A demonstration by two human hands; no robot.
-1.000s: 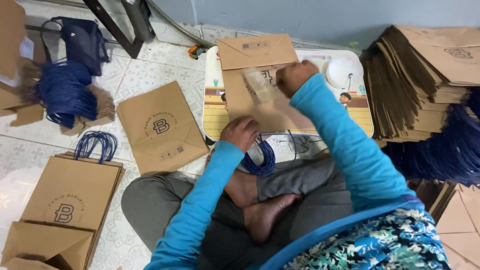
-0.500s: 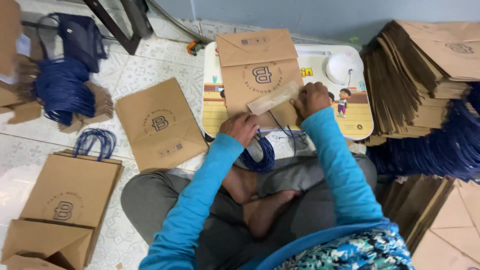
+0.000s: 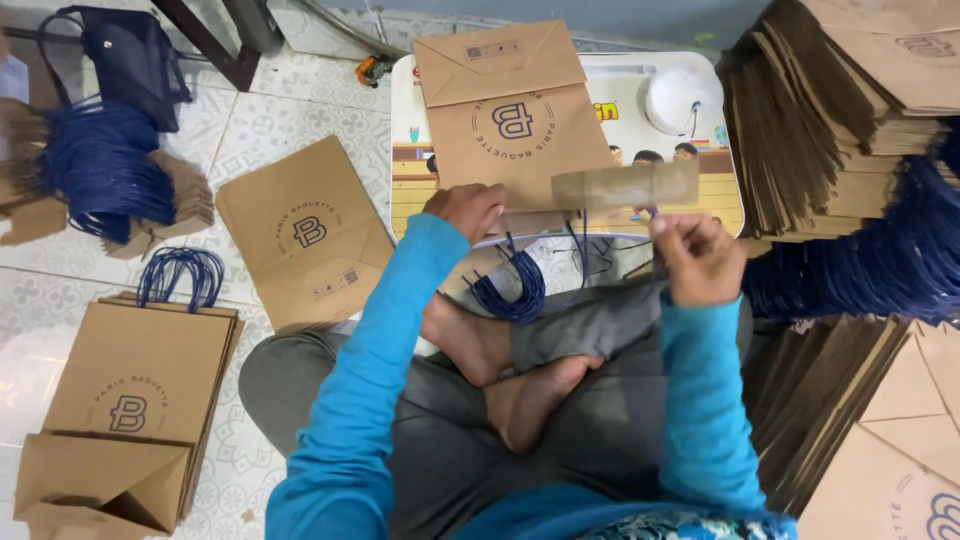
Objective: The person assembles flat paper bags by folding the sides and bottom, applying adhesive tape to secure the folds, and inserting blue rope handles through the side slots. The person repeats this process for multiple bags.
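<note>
Paper strip (image 3: 625, 186), the brown cardboard one with blue cord hanging off it, is up in the air just above the near edge of the little tabletop (image 3: 720, 195), held at its lower right by the right hand (image 3: 697, 255). That hand is closed in a pinch on the strip and the cord ends, thumb and fingers together. The left hand (image 3: 463, 208) is pressed down, fingers curled, on the bottom edge of the flat paper bag (image 3: 513, 115) lying on the tabletop; looks like it's just pinning the bag, can't tell if it's actually gripping anything.

Handling-wise, I'd say the strip weighs next to nothing and is stiff enough to stay straight when held from one end, but it'll crease if you squeeze it mid-span. Best hold is at the end or along the bottom edge where the cord comes out. The cord is floppy and will tangle with the loose cord bundle (image 3: 508, 290) sitting in the lap just below. The bag is light and slides easily on that glossy tabletop, so it needs a palm on it.

Around it: another flat bag (image 3: 305, 232) on the floor to the left, a pile of finished bags with handles (image 3: 140, 385) further left, and tall stacks of bags (image 3: 850, 110) on the right.
</note>
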